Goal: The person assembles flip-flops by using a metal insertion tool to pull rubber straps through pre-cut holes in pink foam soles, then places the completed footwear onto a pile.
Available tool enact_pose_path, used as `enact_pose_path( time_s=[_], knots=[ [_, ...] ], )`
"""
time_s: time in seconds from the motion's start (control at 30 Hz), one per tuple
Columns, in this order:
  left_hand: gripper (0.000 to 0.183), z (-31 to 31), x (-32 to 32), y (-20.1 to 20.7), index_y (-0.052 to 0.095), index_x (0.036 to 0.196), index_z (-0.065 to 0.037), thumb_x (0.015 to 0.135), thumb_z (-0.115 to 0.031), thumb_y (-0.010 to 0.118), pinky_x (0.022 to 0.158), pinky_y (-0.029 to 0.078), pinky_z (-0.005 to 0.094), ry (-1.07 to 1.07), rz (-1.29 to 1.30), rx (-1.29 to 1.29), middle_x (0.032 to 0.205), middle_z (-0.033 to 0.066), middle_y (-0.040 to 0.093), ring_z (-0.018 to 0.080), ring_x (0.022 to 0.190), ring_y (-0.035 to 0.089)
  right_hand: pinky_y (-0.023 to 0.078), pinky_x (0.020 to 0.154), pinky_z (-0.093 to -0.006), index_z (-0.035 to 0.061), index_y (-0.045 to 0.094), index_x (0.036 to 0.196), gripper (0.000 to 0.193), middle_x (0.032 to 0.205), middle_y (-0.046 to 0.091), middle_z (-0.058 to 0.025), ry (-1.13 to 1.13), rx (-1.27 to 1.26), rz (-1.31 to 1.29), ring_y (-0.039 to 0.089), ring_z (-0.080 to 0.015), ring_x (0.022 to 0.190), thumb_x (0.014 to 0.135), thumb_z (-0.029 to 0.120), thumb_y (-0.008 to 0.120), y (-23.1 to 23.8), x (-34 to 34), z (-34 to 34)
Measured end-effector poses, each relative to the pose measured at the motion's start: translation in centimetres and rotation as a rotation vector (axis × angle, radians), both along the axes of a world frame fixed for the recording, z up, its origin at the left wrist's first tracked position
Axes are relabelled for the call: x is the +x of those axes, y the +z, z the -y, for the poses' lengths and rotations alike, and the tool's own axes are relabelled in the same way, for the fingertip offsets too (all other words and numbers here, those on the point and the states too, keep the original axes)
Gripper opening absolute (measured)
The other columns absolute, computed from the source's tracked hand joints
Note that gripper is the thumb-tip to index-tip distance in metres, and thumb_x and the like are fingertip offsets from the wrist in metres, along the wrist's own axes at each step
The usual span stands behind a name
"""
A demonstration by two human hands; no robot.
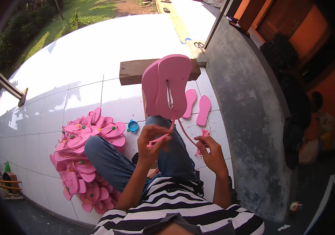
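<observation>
Two pink flip-flop soles (175,88) stand overlapped in front of me, against a wooden block. A looped metal wire tool (169,94) lies along the face of the front sole. From that sole's lower end hangs a thin pink strap (184,130). My left hand (148,148) is closed on pink strap pieces just below the sole. Farther right, my right hand (213,156) pinches the end of the long strap between thumb and fingers. How the strap passes through the sole is hidden.
A heap of pink flip-flops (77,147) lies on the tiles to my left, beside a small blue container (133,126). Two loose soles (203,109) and a bunch of pink straps (205,135) lie right. Scissors (199,46) rest beyond the wooden block (130,73); a grey wall (245,98) borders the right.
</observation>
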State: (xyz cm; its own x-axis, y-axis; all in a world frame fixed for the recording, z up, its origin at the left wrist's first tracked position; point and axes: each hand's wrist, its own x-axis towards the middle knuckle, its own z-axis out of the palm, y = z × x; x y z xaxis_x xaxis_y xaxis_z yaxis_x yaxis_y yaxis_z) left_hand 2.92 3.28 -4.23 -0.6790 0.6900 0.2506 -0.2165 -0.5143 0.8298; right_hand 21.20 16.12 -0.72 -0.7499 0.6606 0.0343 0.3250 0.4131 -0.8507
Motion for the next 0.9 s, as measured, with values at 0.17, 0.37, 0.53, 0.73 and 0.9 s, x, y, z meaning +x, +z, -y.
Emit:
enact_pose_path(
  time_s=[0.17,0.37,0.53,0.73,0.9],
  knots=[
    [0.007,-1.5,-1.8,0.7,0.07,0.09,0.002,0.084,0.001,0.073,0.066,0.048,0.0259,-0.073,-0.216,0.101,0.087,0.0116,0.068,0.0153,0.078,0.061,0.045,0.095,-0.0363,0.0019,0.062,0.119,0.031,0.112,0.064,-0.0109,-0.108,-0.066,-0.466,0.06,-0.0223,0.108,0.096,0.023,0.062,1.0,-1.6,0.1],
    [0.018,-2.5,-1.9,0.6,0.069,0.09,0.003,0.087,-0.014,0.074,0.067,0.045,0.0242,-0.132,-0.224,0.075,0.082,0.0079,0.065,0.0137,0.075,0.059,0.053,0.089,-0.0335,0.0003,0.061,0.122,0.032,0.107,0.07,-0.0134,0.301,-0.191,-0.731,0.067,-0.0215,0.098,0.092,0.006,0.066,1.4,-7.3,0.2],
    [0.008,-2.9,-4.3,1.6,0.068,0.091,0.002,0.088,-0.005,0.07,0.072,0.046,0.0263,-0.002,-0.307,-0.045,0.086,0.0072,0.066,0.0134,0.079,0.061,0.056,0.08,-0.0307,-0.0018,0.063,0.11,0.023,0.097,0.071,-0.0145,0.12,-0.542,-1.01,0.069,-0.0188,0.086,0.088,-0.001,0.069,1.7,-10.9,0.2],
    [0.011,-4.5,-9.6,9.0,0.064,0.102,-0.003,0.091,-0.003,0.065,0.059,0.045,0.0221,0.567,-0.782,0.005,0.096,0.0068,0.066,0.009,0.077,0.06,0.057,0.067,-0.0343,-0.0016,0.063,0.099,0.011,0.093,0.069,-0.0145,0.118,-0.538,-0.971,0.068,-0.022,0.076,0.089,-0.002,0.067,3.3,-12.7,-0.3],
    [0.016,-6.2,-10.0,14.7,0.068,0.101,-0.004,0.087,-0.012,0.071,0.066,0.051,0.0276,0.581,-0.982,-0.277,0.101,0.0071,0.069,0.0177,0.087,0.064,0.053,0.074,-0.0282,-0.0015,0.063,0.099,0.012,0.102,0.064,-0.012,0.158,-0.459,-0.949,0.065,-0.0154,0.085,0.089,-0.004,0.067,3.4,-12.9,0.5]
  ],
)
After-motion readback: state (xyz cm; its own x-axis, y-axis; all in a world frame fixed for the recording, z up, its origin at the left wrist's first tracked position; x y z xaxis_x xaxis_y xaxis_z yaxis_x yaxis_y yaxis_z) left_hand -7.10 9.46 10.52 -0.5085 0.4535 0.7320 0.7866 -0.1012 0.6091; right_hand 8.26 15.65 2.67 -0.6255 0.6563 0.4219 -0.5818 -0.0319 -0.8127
